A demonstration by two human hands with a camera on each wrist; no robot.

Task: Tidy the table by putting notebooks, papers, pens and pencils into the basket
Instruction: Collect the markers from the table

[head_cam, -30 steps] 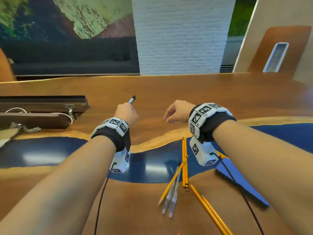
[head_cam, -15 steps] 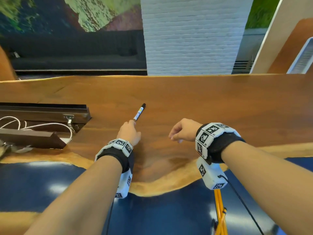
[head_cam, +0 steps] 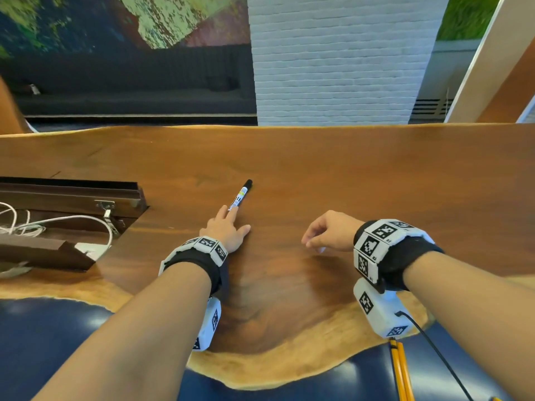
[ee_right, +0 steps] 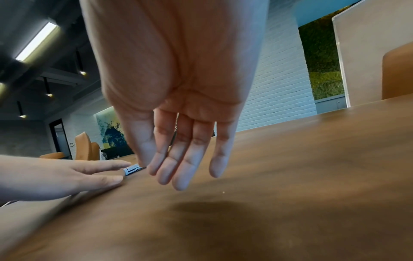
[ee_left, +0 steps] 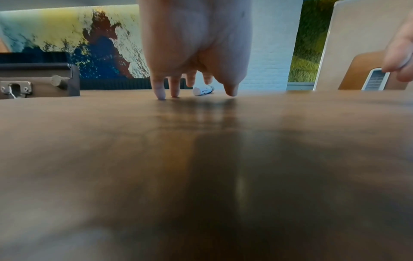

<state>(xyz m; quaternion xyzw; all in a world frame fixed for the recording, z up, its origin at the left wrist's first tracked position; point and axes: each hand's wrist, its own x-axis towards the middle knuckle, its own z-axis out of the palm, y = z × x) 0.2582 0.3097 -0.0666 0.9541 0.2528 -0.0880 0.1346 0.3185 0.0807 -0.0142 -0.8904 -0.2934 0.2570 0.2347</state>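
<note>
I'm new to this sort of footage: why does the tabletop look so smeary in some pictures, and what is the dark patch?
Left wrist view: the table close to the lens is out of focus, with a dark band down its middle. Right wrist view: a soft shadow lies below the right hand. Head view: sharper, wide-angle bending at the edges.

The head camera is looking down across the tabletop [head_cam: 318, 169]; both wrist cameras are skimming it closely, sharing the pen [head_cam: 241, 195].
</note>
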